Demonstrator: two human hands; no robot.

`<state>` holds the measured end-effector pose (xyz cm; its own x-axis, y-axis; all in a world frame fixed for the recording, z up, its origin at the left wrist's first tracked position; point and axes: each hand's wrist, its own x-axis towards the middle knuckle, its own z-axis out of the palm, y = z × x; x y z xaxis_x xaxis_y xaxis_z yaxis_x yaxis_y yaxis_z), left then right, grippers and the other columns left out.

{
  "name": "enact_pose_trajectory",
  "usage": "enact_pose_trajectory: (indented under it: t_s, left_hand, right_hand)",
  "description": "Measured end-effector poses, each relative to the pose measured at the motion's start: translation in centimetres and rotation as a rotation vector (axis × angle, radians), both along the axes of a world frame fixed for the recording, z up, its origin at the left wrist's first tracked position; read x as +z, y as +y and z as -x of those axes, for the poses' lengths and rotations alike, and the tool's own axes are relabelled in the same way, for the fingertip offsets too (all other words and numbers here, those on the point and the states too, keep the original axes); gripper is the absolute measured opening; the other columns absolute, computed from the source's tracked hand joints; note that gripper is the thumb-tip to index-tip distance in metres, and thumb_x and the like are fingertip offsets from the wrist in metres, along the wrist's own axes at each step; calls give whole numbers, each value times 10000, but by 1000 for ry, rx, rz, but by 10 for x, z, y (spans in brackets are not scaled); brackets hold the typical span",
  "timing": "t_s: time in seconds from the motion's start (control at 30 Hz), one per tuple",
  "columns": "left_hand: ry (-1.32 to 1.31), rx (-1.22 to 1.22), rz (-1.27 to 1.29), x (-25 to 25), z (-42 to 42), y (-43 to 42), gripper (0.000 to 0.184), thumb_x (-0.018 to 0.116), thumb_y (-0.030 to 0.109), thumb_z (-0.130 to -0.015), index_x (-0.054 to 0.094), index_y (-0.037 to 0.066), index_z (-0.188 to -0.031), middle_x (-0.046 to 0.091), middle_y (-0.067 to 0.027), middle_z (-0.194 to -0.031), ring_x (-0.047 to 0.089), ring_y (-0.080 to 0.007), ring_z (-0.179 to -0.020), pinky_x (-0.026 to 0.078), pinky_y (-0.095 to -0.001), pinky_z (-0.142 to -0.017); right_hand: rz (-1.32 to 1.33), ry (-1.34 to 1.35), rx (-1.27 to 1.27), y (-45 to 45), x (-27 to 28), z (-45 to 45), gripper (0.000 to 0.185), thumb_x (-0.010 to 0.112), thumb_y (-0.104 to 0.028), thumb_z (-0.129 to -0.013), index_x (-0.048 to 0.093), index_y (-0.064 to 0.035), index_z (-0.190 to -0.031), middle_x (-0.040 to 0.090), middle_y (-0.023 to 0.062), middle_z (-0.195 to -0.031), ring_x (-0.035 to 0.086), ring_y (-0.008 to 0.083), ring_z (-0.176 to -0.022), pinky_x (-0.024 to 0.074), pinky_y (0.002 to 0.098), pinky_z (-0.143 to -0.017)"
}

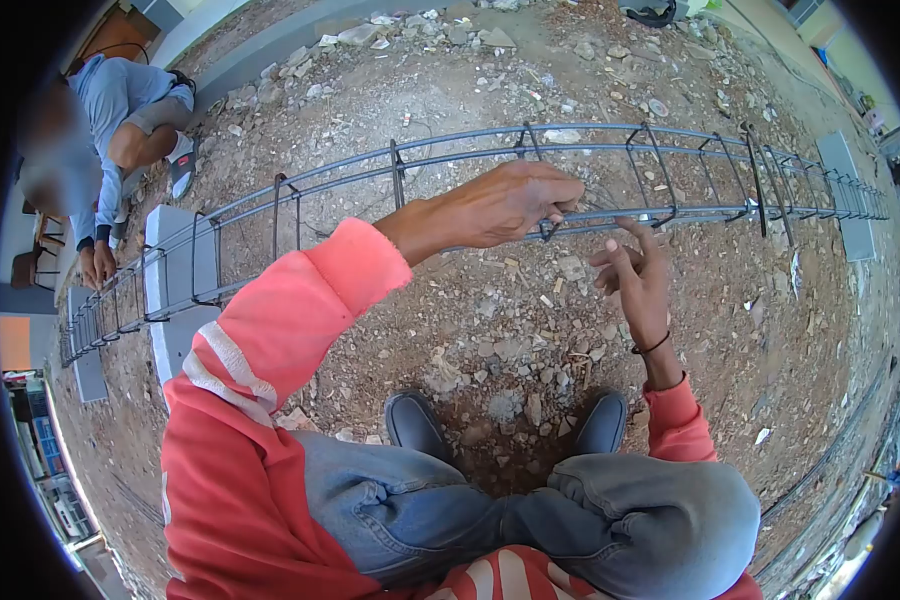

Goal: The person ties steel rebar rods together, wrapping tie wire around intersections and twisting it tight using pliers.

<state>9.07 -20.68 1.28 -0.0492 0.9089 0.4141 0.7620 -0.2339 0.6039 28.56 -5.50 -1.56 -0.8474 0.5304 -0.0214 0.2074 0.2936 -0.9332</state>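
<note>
A long cage of steel bars point(460, 156) with rectangular wire stirrups runs from left to right in front of me, above the ground. My left hand point(505, 203) reaches over the cage, its fingers curled together at the near bar beside a stirrup; what they pinch is too small to tell. Just right of it, my right hand point(638, 275) is below the same bar with its fingers apart, the index fingertip at the bar. A dark band circles the right wrist.
Grey blocks point(182, 245) are under the cage at the left, and another pale block point(846, 180) is at the right. A co-worker point(135, 100) bends over the cage's left end, both hands near it. Rubble point(500, 345) covers the ground around my boots point(417, 424).
</note>
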Motion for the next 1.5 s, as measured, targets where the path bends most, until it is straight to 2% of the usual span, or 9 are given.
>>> enact_pose_trajectory:
  t_s: [0.07, 0.2, 0.47, 0.77, 0.83, 0.97, 1.03, 1.23, 1.5]
  left_hand:
    - [-5, 19, 1, 1, -4, -2, 87, 584, -12, -851, 518, -12, -908, 550, -168, -816, 557, -384, -799, 423, -467, -710]
    - [-65, 28, -12, 1, -5, -3, 95, 602, 24, -869, 526, 0, -921, 555, -156, -830, 562, -376, -811, 426, -464, -729]
    - [16, 74, -23, 1, -8, -6, 113, 618, 68, -885, 548, 6, -947, 576, -151, -865, 574, -380, -838, 445, -467, -745]
    - [23, 36, 40, 6, -5, -4, 96, 586, 29, -862, 511, -12, -905, 562, -171, -836, 565, -392, -811, 427, -480, -708]
    - [45, 47, 83, 7, -2, -5, 112, 618, 62, -878, 549, -7, -931, 578, -156, -853, 583, -376, -826, 449, -463, -724]
    - [21, 28, 65, 8, 0, -4, 109, 627, 46, -865, 563, -12, -931, 595, -158, -850, 599, -376, -826, 457, -457, -720]
    - [22, 19, 67, 6, -2, -3, 109, 630, 44, -863, 573, -12, -937, 605, -159, -855, 605, -375, -828, 461, -456, -719]
    - [3, 68, -22, 1, -6, -7, 137, 637, 31, -855, 603, -8, -981, 630, -156, -878, 613, -372, -838, 475, -454, -724]
    - [182, 205, -229, 9, -15, -12, 84, 649, 22, -833, 643, 10, -916, 593, -148, -829, 600, -358, -786, 465, -451, -689]
  right_hand:
    - [436, 83, -135, 6, -9, 7, 576, 632, -312, -956, 393, 22, -1360, 702, 122, -774, 584, 98, -546, 437, 231, -495]
    - [231, -101, -18, 14, 3, 22, 554, 631, -307, -953, 417, 25, -1342, 700, 123, -781, 567, 89, -527, 421, 227, -461]
    - [472, 111, -215, 1, -8, 23, 186, 629, -211, -926, 558, -41, -950, 642, 66, -662, 493, 76, -466, 337, 223, -410]
    - [704, -278, -88, -28, -12, -15, 281, 602, -262, -927, 581, -53, -740, 461, 11, -478, 420, 127, -411, 327, 290, -413]
    - [-406, -385, -142, -22, 6, -15, 265, 650, -295, -869, 633, -32, -848, 584, 86, -645, 548, 208, -548, 416, 353, -503]
    - [-768, -39, -290, -19, 28, -17, 289, 716, -245, -799, 631, -49, -994, 630, 120, -913, 609, 246, -871, 456, 388, -750]
    - [-1037, 111, 108, -24, 28, -13, 366, 752, -186, -754, 601, -71, -1067, 599, 97, -1089, 544, 236, -1099, 378, 419, -974]
    - [-1101, 189, 388, -7, 21, 4, 182, 732, -147, -782, 618, -75, -904, 610, 48, -1030, 548, 240, -1090, 303, 480, -1087]
    - [-1189, 415, 702, 36, 47, 23, 149, 709, -111, -785, 598, -95, -884, 545, 45, -854, 588, 233, -923, 473, 415, -930]
